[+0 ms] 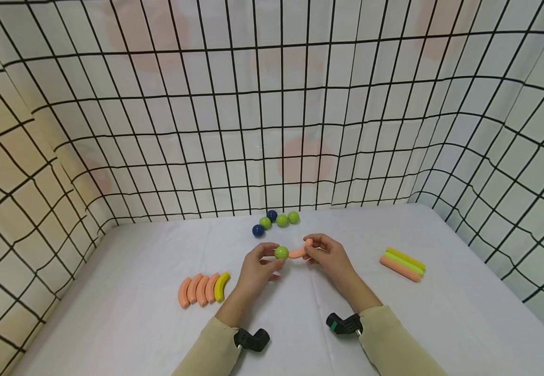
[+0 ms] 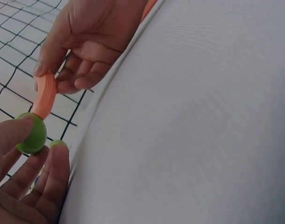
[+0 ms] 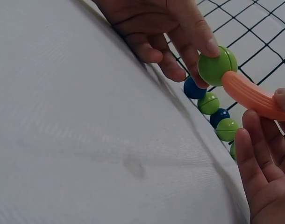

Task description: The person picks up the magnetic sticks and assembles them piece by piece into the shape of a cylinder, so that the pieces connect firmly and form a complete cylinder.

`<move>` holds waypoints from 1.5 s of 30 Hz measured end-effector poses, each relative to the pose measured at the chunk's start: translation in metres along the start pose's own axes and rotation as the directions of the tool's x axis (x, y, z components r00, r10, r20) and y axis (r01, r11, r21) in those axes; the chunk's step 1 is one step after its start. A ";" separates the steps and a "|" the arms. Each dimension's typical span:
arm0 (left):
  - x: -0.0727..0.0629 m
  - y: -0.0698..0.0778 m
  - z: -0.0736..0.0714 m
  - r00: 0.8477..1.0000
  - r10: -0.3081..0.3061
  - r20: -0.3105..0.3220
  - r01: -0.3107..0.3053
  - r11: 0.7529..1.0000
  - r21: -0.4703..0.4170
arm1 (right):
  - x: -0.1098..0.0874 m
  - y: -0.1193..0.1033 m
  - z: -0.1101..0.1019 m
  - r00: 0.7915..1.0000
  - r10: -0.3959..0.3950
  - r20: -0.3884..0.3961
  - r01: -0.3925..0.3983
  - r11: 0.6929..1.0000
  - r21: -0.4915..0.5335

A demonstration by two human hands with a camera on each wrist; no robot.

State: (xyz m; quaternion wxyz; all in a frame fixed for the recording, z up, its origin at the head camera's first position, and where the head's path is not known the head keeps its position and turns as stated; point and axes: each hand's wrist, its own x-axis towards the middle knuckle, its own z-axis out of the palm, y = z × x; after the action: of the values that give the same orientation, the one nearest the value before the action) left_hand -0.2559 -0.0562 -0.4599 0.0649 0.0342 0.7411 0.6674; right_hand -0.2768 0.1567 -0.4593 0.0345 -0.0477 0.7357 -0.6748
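Between thumb and fingers my left hand (image 1: 256, 267) pinches a green ball (image 1: 281, 253). An orange curved stick (image 1: 297, 253), ridged along its side, is gripped at its far end by my right hand (image 1: 329, 257). The stick's other end touches the ball, as the left wrist view shows with the ball (image 2: 34, 134) below the stick (image 2: 45, 95). In the right wrist view the stick (image 3: 250, 95) meets the ball (image 3: 217, 66) near its seam. Both pieces are held above the white table. Whether they are joined or only touching, I cannot tell.
Several green and dark blue balls (image 1: 281, 221) lie at the back middle. On the left, several orange curved sticks (image 1: 201, 290) sit in a row beside a yellow curved stick (image 1: 222, 286). Straight sticks (image 1: 402, 265) lie at right. Black netting (image 1: 272, 109) surrounds the white table (image 1: 140, 250).
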 end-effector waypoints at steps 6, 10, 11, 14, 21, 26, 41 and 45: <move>0.001 -0.003 0.000 0.999 0.043 -0.015 -0.040 0.989 0.144 | -0.001 0.001 0.002 0.999 -0.034 -0.005 0.034 0.999 -0.008; 0.001 -0.004 0.002 0.998 0.055 -0.031 -0.047 0.975 0.216 | 0.000 0.003 0.002 0.998 -0.055 -0.015 0.054 0.998 -0.041; 0.001 -0.003 0.002 0.998 0.056 -0.034 -0.047 0.972 0.229 | 0.000 0.003 0.002 0.998 -0.059 -0.018 0.058 0.997 -0.055; 0.000 -0.002 0.003 0.997 0.069 -0.036 -0.057 0.962 0.266 | 0.000 0.005 0.002 0.997 -0.064 -0.033 0.061 0.995 -0.080; -0.003 0.000 0.004 0.995 0.098 -0.032 -0.081 0.935 0.345 | 0.000 0.008 0.004 0.994 -0.094 -0.057 0.085 0.987 -0.135; -0.003 0.000 0.005 0.994 0.103 -0.022 -0.087 0.921 0.381 | 0.000 0.009 0.004 0.993 -0.099 -0.061 0.088 0.985 -0.149; -0.003 0.002 0.004 0.996 0.085 -0.023 -0.073 0.941 0.330 | 0.003 0.011 -0.002 0.994 -0.075 -0.074 0.062 0.985 -0.162; -0.006 0.005 0.006 0.995 0.086 -0.040 -0.069 0.942 0.329 | 0.003 0.013 -0.003 0.993 -0.072 -0.093 0.057 0.987 -0.151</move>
State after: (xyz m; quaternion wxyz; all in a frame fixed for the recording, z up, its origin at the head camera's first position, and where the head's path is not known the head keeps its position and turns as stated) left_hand -0.2493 -0.0509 -0.4552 0.0120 0.0557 0.8412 0.5378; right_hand -0.2805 0.1602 -0.4723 -0.0274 -0.0406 0.7826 -0.6206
